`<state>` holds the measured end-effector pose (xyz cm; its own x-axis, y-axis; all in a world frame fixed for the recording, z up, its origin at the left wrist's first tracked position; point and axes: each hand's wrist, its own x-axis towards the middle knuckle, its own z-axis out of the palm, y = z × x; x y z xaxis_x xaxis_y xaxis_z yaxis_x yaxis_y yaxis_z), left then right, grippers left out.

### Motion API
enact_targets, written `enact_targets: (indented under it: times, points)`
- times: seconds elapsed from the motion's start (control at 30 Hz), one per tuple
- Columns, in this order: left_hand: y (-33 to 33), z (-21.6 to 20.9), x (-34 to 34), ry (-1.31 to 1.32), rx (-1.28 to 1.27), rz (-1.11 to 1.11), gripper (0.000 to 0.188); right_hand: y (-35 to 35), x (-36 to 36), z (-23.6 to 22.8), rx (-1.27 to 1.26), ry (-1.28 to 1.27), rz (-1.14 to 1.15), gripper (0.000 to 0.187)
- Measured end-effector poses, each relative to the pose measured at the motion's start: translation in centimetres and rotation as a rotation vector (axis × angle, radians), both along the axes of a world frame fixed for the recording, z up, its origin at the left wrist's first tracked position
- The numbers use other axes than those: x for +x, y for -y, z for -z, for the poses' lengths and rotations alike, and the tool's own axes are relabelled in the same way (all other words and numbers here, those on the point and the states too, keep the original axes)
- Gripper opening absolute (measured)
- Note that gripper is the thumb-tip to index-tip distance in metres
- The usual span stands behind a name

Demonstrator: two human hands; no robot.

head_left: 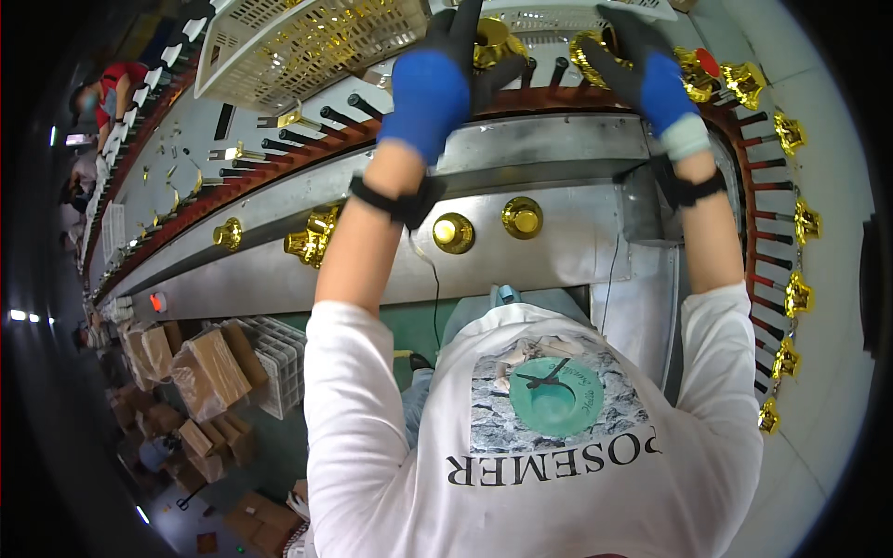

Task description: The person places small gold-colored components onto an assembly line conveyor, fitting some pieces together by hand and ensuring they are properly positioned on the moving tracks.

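My left hand [437, 88], in a blue and black glove, has its thumb and fingers around a shiny gold cup-shaped piece [491, 45] at the far side of the bench. To its right, my right hand [656, 79], gloved alike, grips another gold piece [588, 58] with ridged sides between thumb and fingers. Both pieces are over the row of dark upright pegs [558, 73] on the curved conveyor. The fingertips are partly hidden. Two gold cups stand on the metal bench below my arms, the left one [454, 233] and the right one [522, 218].
A cream plastic basket [219, 70] of gold parts stands at the far left. More gold pieces [807, 223] sit on pegs along the conveyor's right bend. Further gold cups [312, 237] lie on the bench at left. Cardboard boxes [214, 363] are stacked on the floor; a person in red [116, 79] is far left.
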<state>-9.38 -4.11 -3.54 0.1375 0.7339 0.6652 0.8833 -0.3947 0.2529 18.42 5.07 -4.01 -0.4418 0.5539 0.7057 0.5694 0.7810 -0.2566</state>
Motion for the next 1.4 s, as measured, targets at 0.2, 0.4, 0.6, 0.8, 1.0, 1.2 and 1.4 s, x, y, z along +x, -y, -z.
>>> enact_targets:
  times: [0.2,0.4,0.6,0.8,1.0,1.2,1.4]
  points:
    - [-0.3,1.6,-3.1,0.06,-0.378,0.012,0.057,3.7,-3.5,1.7,-0.277,0.076,0.042,0.05]
    - [11.8,3.5,-4.0,0.201,-0.322,0.01,0.049,11.3,-2.6,2.8,-0.146,-0.015,-0.206,0.036]
    - [20.8,24.2,-6.6,0.316,-0.755,-0.178,0.06,17.7,-2.5,20.2,-0.72,0.143,-0.193,0.04]
    - [23.3,30.9,-7.1,0.069,-0.998,-0.378,0.094,20.3,-6.9,24.8,-0.664,0.399,-0.134,0.053]
    - [17.3,12.8,-3.0,0.066,-0.365,-0.14,0.083,14.5,-0.4,12.5,-0.2,0.194,0.036,0.077]
    - [2.4,-0.4,2.2,0.044,-0.077,0.012,0.066,-1.3,2.8,-0.9,0.078,0.259,0.128,0.046]
    - [-2.7,2.7,1.5,0.058,-0.263,-0.025,0.089,-5.2,2.3,1.5,-0.156,0.228,-0.091,0.048]
